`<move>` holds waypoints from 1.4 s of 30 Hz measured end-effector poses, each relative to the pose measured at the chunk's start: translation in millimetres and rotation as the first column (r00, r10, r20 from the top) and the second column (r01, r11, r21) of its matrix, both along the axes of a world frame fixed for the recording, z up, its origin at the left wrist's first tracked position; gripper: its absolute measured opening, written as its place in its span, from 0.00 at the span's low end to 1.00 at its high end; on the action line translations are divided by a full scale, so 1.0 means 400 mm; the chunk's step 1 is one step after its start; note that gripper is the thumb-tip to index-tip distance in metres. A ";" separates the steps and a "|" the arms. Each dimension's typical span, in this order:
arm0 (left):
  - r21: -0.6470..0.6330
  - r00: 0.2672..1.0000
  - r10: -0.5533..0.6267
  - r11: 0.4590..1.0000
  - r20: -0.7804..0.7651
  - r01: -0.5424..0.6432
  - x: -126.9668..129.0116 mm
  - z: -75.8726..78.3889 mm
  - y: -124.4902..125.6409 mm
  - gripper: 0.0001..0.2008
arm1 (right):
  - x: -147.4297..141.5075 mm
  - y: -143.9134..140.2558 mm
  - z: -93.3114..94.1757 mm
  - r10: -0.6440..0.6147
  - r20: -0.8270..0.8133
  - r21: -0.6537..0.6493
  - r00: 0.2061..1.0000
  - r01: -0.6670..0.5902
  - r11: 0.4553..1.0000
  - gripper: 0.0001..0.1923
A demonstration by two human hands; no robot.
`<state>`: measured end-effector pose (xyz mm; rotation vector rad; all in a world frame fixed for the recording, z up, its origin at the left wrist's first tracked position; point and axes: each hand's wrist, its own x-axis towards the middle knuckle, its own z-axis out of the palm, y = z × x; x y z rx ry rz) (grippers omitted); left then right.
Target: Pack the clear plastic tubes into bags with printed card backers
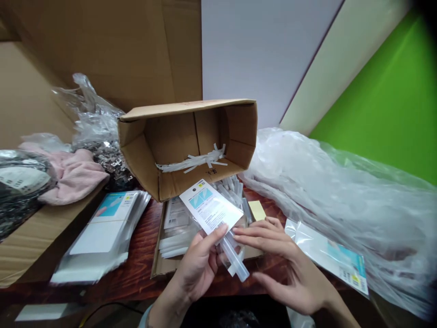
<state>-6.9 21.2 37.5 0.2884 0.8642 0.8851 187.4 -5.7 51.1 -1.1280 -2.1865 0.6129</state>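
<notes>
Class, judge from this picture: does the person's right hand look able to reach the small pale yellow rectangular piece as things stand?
Probably yes: the right hand is open, its fingers close to the pale yellow rectangular piece, and nothing visible blocks the way.

At seven o'clock, a sliver of pale blue sleeve (145,317) borders the forearm behind the bare left hand (200,271). Between four and five o'clock, the right hand (290,255) is bare too, its fingers slim and tapering.
</notes>
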 end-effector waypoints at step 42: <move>0.677 0.791 0.109 0.595 -0.602 0.433 -0.083 0.048 0.061 0.06 | -0.003 0.132 0.074 -0.309 -0.653 -0.659 0.691 -0.318 0.682 0.22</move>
